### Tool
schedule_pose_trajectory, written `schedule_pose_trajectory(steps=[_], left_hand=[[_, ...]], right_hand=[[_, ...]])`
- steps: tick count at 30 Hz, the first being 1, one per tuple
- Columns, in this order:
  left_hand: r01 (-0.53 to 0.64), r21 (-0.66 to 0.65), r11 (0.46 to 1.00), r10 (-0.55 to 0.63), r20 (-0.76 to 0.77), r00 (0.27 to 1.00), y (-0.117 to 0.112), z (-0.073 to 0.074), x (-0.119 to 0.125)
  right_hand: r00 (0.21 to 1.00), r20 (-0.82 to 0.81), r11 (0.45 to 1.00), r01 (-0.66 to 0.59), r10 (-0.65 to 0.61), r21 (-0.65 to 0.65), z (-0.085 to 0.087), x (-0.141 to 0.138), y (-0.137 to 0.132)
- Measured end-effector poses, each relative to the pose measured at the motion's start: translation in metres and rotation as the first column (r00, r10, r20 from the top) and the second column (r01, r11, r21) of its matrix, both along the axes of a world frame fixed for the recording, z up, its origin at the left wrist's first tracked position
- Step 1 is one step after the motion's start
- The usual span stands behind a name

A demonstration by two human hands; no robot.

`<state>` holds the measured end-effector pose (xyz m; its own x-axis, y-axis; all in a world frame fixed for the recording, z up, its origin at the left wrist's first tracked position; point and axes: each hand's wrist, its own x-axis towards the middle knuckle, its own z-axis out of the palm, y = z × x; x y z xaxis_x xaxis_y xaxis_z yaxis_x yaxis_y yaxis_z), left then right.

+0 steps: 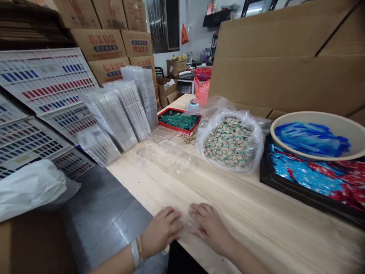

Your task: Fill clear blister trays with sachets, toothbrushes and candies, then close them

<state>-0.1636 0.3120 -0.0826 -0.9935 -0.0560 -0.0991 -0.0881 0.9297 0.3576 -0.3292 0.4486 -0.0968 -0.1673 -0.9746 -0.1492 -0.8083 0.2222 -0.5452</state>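
Note:
My left hand (165, 228) is at the near edge of the wooden table (159, 179), its fingers curled and slightly blurred. Facing it, my right hand (209, 226) has bent fingers over the table top. Between the two hands is a faint, hazy patch that looks like clear plastic; its shape cannot be made out. Farther up the table lie thin clear plastic pieces (171, 156). Beyond them, a clear bag (201, 142) holds many small green-and-tan packets (230, 142).
Stacks of clear plastic trays (114, 114) stand along the left edge. A red tray (186, 131) holds green packets. At right, a cream basin (316, 156) of blue sachets (310, 139) rests over a black tray (268, 175) of red and blue packets. Cardboard (273, 83) rises behind.

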Motion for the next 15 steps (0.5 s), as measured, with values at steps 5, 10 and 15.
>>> schedule_pose_trajectory(steps=[5,10,15], left_hand=[[-0.026,-0.029,0.999,0.023,-0.108,0.994,-0.028,0.008,-0.017],[-0.507,0.057,0.860,0.460,-0.517,0.722,-0.139,0.077,0.005],[-0.929,0.356,0.099,0.806,-0.576,-0.135,-0.277,0.149,0.061]], right_hand=[[0.987,-0.137,0.993,0.072,-0.084,-0.091,-0.005,-0.013,-0.032],[0.957,-0.226,0.947,0.110,-0.183,-0.301,-0.010,-0.024,-0.049],[0.970,-0.179,0.908,0.076,-0.163,-0.413,0.012,-0.031,-0.082]])
